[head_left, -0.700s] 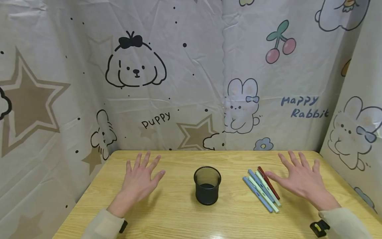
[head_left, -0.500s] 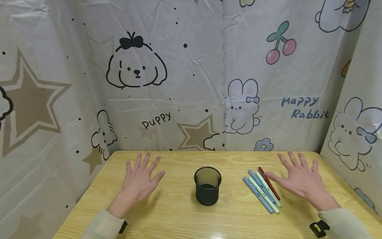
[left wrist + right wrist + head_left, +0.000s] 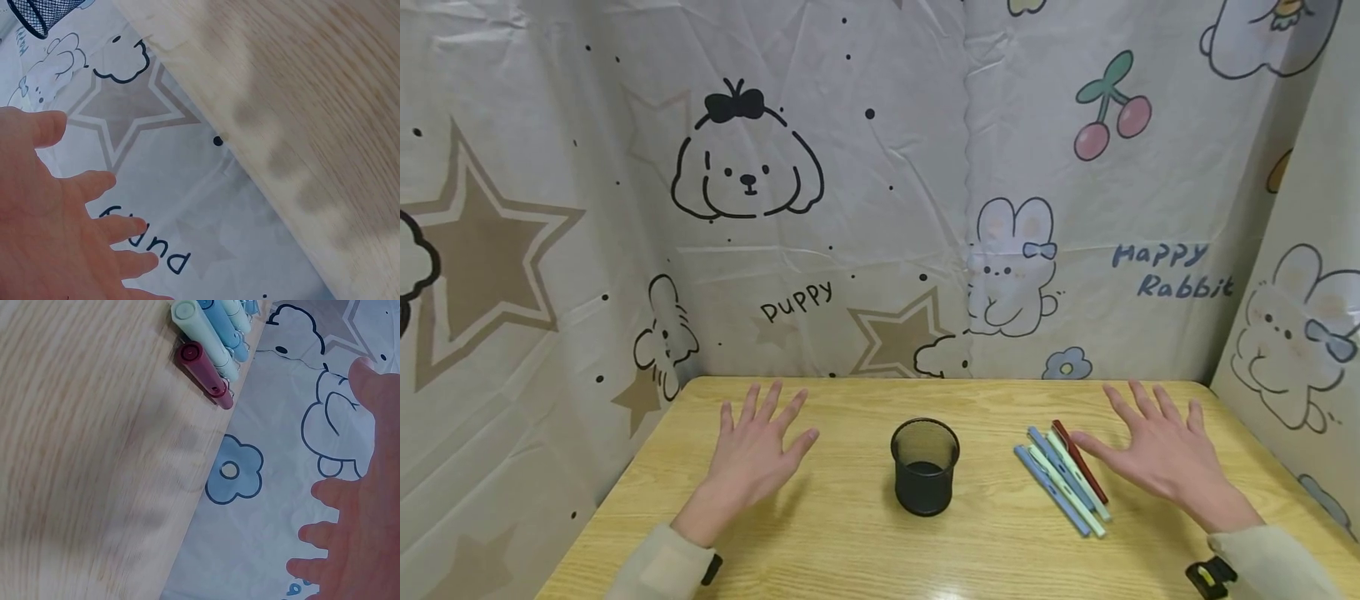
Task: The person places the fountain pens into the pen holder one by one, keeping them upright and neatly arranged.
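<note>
A black mesh pen holder stands upright in the middle of the table, with nothing visible inside. To its right, several pens lie side by side at a slant: a dark red pen, blue ones and pale green ones. My left hand is held with fingers spread, left of the holder, and holds nothing. On the other side my right hand is likewise spread and holds nothing; its thumb tip overlaps the red pen in the head view. The right wrist view shows the red pen nearest that hand.
The light wooden table ends at a back edge against a printed cloth curtain. More cloth hangs at the left and right sides. Dark straps show at both sleeve cuffs.
The whole head view has shifted slightly, with the scene moving a few pixels to the right. Hands, holder and pens keep their places relative to each other.
</note>
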Available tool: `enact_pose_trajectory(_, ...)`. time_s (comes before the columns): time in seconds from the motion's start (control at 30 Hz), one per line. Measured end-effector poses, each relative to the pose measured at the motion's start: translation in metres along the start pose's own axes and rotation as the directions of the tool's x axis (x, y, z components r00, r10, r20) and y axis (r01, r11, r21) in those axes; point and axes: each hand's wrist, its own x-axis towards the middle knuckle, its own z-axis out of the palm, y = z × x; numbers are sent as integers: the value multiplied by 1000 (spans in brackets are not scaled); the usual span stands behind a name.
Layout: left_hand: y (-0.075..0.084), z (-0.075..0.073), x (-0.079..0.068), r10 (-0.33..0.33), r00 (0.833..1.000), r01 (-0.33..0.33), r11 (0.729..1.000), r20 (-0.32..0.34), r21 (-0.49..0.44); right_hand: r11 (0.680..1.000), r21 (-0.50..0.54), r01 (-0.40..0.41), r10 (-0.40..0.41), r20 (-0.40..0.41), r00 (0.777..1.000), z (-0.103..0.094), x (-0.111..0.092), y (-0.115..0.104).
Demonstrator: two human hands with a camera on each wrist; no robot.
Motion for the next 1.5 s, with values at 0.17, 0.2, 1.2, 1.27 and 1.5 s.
enact_pose_trajectory(0.17, 2, 0, -3, 10, 1000, -10, 1000, -7, 2, 1000, 4, 14, -14, -11, 1000, -1, -2, 1)
enact_pose_trajectory(0.2, 2, 0, -4, 14, 1000, -14, 1000, -13, 3, 1000, 6, 17, -17, -12, 1000, -1, -3, 1)
enact_pose_trajectory(1.2, 44, 1, -7, 79, 996, -87, 928, -36, -362, 988, 152, 37, -55, 112, 992, 2, -9, 12)
enact_pose_trajectory(1.27, 47, 2, -7, 78, 997, -78, 910, -15, -408, 986, 163, 34, -54, 122, 991, 2, -7, 12)
enact_pose_trajectory(1.5, 57, 6, -4, 103, 994, -63, 807, 34, -587, 980, 196, 29, -57, 137, 989, 3, -6, 13)
